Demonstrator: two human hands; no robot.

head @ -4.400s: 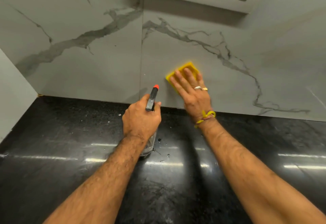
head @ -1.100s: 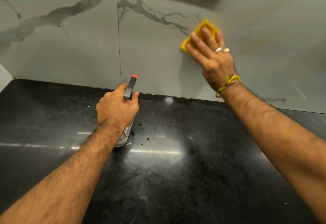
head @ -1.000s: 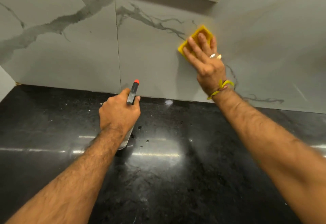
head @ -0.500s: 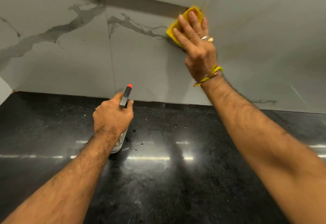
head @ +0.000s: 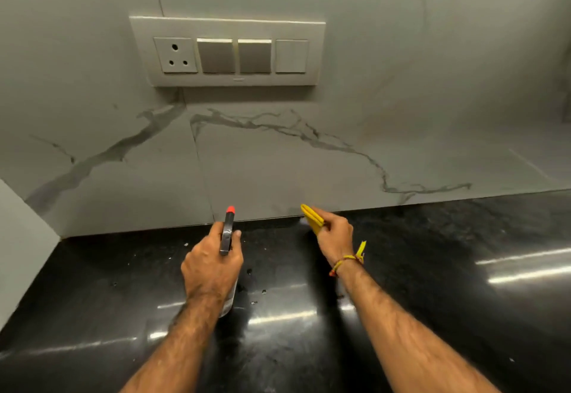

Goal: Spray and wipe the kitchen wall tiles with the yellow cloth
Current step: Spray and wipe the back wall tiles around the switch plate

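My left hand (head: 211, 264) grips a clear spray bottle (head: 228, 228) with a dark head and a red nozzle that points at the wall. The bottle's base stands on the black counter (head: 432, 269). My right hand (head: 335, 238) holds the folded yellow cloth (head: 312, 218) off the wall, low and just above the counter's back edge. The grey marble-veined wall tiles (head: 278, 160) rise behind both hands, with nothing touching them.
A white switch plate (head: 228, 51) with a socket and three switches is mounted on the wall above the hands. A pale side wall (head: 21, 238) closes the left end of the counter. Small water drops dot the glossy counter around the bottle.
My right hand has come down off the wall, from just under the switch plate to the counter's back edge, now holding the cloth folded. The view has tilted up. My left hand keeps the bottle.
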